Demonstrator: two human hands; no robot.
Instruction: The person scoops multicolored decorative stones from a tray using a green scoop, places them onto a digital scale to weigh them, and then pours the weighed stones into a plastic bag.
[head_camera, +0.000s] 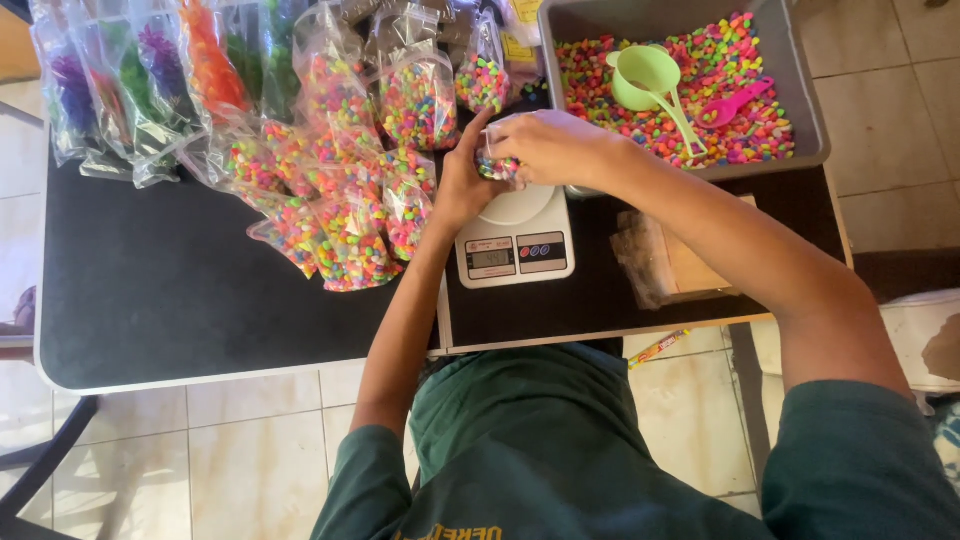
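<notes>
Head camera looks straight down on a person in a green shirt standing at a black table (180, 290), both bare arms stretched forward over a small white digital kitchen scale (515, 238). Both hands are closed on one small clear bag of coloured pebbles (497, 166), held just above the scale's round platform: the left hand (462, 182) cups it from the near left side with the thumb up along its edge, and the right hand (553, 146) lies over its top with the fingers curled down, as one would pinch a bag's mouth shut. Whether the bag rests on the platform or hangs a little clear of it I cannot tell. The scale sits close to the table's front edge with its display facing the person, so it reads easily from above. Just beyond it, within easy reach of the right arm, stands a grey plastic tub (800, 90) heaped with loose neon pebbles; a light green scoop (648, 78) and a pink spoon (735, 103) lie on top of them, handles toward the person. Left of the scale lies a pile of filled pebble bags (345, 215), and farther left clear packets of coloured plastic plants (140, 80). Right of the scale rests a stack of empty clear bags (660, 262).
</notes>
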